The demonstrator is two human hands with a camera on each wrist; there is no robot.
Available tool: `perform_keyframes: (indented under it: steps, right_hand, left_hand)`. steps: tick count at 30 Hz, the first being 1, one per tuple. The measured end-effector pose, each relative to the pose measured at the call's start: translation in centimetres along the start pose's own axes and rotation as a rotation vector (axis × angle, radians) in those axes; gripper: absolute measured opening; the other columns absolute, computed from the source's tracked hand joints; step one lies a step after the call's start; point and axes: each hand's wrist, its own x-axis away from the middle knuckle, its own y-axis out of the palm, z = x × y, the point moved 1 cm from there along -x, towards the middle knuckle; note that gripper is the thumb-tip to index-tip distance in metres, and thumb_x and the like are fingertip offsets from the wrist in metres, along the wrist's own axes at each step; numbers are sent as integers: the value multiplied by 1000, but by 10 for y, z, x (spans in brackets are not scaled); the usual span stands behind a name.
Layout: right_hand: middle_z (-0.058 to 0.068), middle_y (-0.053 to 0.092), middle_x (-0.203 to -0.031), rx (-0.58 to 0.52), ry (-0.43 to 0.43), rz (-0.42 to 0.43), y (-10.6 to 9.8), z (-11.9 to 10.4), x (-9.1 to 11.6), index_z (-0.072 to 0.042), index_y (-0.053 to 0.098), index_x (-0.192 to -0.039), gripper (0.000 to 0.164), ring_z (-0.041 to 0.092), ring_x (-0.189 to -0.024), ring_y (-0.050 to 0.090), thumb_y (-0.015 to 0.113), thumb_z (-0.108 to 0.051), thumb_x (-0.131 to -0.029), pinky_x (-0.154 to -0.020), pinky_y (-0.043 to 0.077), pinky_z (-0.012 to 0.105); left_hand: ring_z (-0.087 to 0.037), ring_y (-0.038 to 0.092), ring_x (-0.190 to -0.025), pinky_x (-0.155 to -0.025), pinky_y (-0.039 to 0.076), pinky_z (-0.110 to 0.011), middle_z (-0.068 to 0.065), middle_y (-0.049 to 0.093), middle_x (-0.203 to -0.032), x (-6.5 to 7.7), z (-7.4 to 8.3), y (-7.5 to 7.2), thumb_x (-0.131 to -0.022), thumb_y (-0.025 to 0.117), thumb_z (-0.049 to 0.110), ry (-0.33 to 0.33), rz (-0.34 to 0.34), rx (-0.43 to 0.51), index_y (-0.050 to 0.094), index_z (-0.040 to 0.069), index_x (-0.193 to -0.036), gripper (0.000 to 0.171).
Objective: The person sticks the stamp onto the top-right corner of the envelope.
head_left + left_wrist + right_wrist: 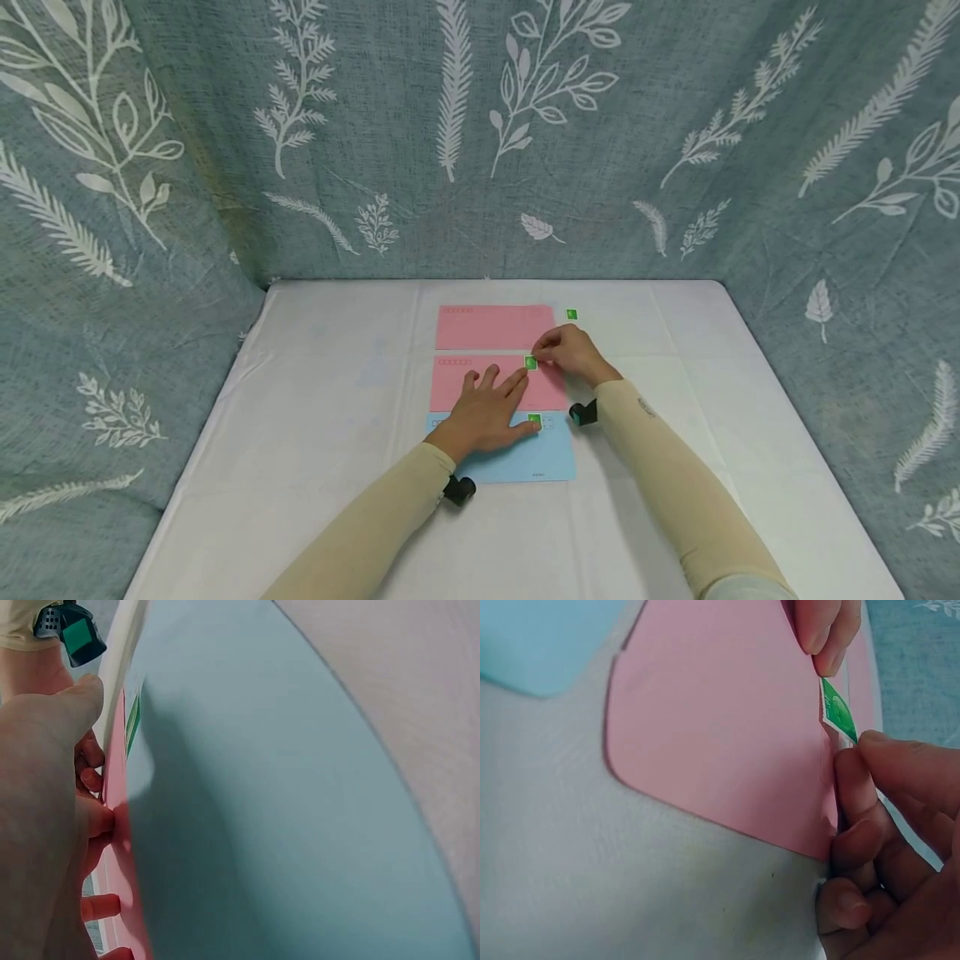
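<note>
Pinching a corner of a small green stamp (531, 362) between thumb and finger is the right hand (567, 348). The left hand (486, 417) is lying with fingers spread over the middle pink envelope (549, 395) and the blue envelope (517, 467), one fingertip seemingly touching the stamp's other end. Stamp: sitting at the middle envelope's upper right, its pinched end apparently standing off the paper; presumably very light, thin, easily creased or torn, best being held by an edge or corner. Containers: three envelopes, lying flat, probably light and bendable, best being pressed on the face; contents not showing. The blue one is bearing a second stamp (534, 419) beside the left thumb. A third stamp (572, 314) is lying on the table (337, 417), just right of the upper pink envelope (491, 328).
</note>
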Motion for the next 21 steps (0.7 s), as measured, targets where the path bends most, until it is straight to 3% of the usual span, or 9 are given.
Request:
perform_keyframes:
  steps: [8, 21]
  right_hand:
    - [4, 74, -93, -16, -35, 3, 1, 2, 3, -9, 82, -101, 6, 22, -83, 61, 78, -13, -101, -77, 52, 35]
    - [2, 73, -89, 106, -73, -14, 7, 3, -5, -10, 81, -95, 7, 23, -85, 62, 77, -10, -100, -84, 53, 40]
  left_hand:
    - [-35, 28, -158, -120, 26, -64, 5, 25, -179, 0, 0, -1, -106, 41, 75, -2, -1, 11, 30, 18, -174, 89]
    - [-34, 29, -157, -119, 27, -63, 6, 26, -178, -2, -2, 1, -106, 40, 76, 0, 8, 5, 32, 18, -173, 89]
